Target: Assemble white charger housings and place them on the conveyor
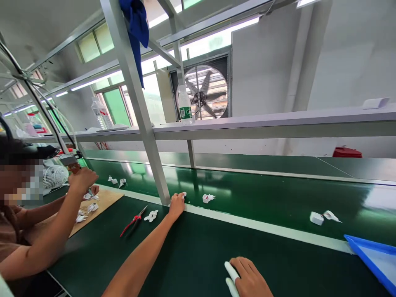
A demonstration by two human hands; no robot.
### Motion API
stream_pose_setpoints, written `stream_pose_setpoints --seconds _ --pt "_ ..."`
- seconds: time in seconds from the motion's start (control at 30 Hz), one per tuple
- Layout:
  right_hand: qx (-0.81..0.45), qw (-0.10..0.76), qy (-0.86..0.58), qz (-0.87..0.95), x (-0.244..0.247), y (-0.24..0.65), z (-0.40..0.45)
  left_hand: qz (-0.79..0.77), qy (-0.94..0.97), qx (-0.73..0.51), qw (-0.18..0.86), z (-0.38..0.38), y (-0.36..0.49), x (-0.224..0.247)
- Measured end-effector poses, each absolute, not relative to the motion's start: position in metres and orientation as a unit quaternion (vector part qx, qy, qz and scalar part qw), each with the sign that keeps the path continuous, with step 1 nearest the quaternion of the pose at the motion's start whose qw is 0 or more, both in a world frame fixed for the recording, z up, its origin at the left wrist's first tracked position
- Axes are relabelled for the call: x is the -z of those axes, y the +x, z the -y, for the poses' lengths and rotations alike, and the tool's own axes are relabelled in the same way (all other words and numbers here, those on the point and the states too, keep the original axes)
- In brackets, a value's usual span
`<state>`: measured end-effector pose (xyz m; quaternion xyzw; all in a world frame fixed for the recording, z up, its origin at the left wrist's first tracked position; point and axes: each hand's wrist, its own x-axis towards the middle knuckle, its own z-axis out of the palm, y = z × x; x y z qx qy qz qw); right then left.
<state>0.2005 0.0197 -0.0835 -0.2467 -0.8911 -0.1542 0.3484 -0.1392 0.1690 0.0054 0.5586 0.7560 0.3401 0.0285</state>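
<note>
My left hand (177,205) reaches forward to the pale strip along the conveyor's near edge. Its fingers are closed on a small white plastic part (185,194), mostly hidden by them. Just beyond, to the right, a white plug-like piece (206,199) lies on the green belt (253,194). Nearer me, my right hand (250,277) rests low over the dark green tabletop (198,255), white covers on its thumb and a finger. These two digits are apart, with nothing visible between them. Left of my left forearm lie red-handled pliers (134,221) and some flat white pieces (151,215).
At left, a co-worker's hand (83,180) grips a tool above a tan board (107,201) bearing white parts. White pieces (317,218) lie farther right on the belt. A blue tray (368,251) stands at the right edge. A metal post (139,99) rises beside my left hand.
</note>
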Motion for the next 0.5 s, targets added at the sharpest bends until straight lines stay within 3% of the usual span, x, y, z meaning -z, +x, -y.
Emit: stream_pose_setpoints --seconds 0.13,0.27,0.5 --pt "0.078 0.281 -0.351 0.89 0.067 0.196 -0.005 -0.727 0.531 -0.434 0.041 -0.138 -0.125 -0.011" --pt "0.026 0.241 -0.405 0.882 0.048 0.187 0.002 -0.65 0.569 -0.489 0.121 -0.107 -0.085 -0.004" --pt "0.045 0.25 -0.467 0.847 0.014 0.234 -0.001 -0.472 0.714 -0.422 0.3 -0.059 -0.004 0.02"
